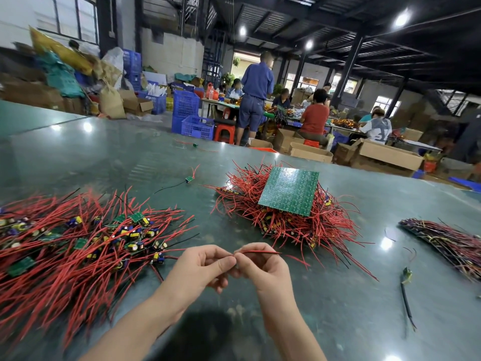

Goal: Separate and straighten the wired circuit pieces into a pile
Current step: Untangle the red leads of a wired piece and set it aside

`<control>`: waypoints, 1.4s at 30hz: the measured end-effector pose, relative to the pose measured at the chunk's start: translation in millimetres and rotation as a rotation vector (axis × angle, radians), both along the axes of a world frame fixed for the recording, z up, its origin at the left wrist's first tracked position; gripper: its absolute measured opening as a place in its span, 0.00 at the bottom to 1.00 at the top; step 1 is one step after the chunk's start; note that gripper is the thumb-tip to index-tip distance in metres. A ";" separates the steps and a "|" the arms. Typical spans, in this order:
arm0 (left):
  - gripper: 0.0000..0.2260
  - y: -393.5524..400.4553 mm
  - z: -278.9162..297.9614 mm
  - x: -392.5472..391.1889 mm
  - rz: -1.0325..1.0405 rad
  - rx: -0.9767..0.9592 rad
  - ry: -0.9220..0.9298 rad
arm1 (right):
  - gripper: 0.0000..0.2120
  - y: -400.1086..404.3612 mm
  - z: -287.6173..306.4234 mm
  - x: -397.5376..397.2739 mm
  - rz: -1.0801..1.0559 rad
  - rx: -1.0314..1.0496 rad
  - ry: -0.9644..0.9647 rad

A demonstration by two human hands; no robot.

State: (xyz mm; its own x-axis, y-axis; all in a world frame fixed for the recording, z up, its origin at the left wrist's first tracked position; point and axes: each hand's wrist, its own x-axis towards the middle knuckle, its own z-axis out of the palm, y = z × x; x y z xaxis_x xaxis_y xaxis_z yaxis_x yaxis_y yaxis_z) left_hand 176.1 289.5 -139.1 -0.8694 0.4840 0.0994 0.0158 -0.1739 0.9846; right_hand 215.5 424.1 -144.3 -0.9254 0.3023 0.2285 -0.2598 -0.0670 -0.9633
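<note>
My left hand and my right hand meet at the front middle of the table, fingertips together. Both pinch one red wire, whose free end sticks out to the right past my right fingers. Any circuit piece on that wire is hidden inside my hands. A wide loose heap of wired circuit pieces with red and black leads spreads at the left. A second tangled heap lies at centre right, with a green circuit panel lying on top of it.
A darker bundle of wired pieces lies at the far right. Single stray pieces and a black lead lie loose on the glossy green table. Beyond the table edge are blue crates, cardboard boxes and several people at other benches.
</note>
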 end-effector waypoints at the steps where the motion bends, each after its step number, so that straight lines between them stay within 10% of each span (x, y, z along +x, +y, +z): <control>1: 0.04 -0.5 -0.6 -0.9 0.002 -0.016 0.007 | 0.06 -0.6 0.0 0.2 -0.007 0.013 -0.001; 22: 0.13 -20.4 9.2 -14.3 -0.129 -0.436 0.138 | 0.09 9.8 8.5 3.9 0.102 0.122 -0.107; 28: 0.11 -19.4 2.2 -9.2 0.144 -1.078 0.620 | 0.13 12.8 8.0 4.4 0.188 0.394 -0.173; 42: 0.15 -22.4 0.5 -19.8 0.512 -1.036 0.625 | 0.07 14.8 4.7 -1.8 -0.047 0.014 -0.042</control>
State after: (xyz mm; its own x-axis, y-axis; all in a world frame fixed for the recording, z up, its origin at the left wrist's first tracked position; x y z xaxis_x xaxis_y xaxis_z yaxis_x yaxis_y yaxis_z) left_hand 156.3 267.2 -138.6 -0.9191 0.2102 0.3333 0.3530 0.8151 0.4593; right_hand 213.7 438.9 -139.6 -0.9190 0.3431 0.1941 -0.2216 -0.0423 -0.9742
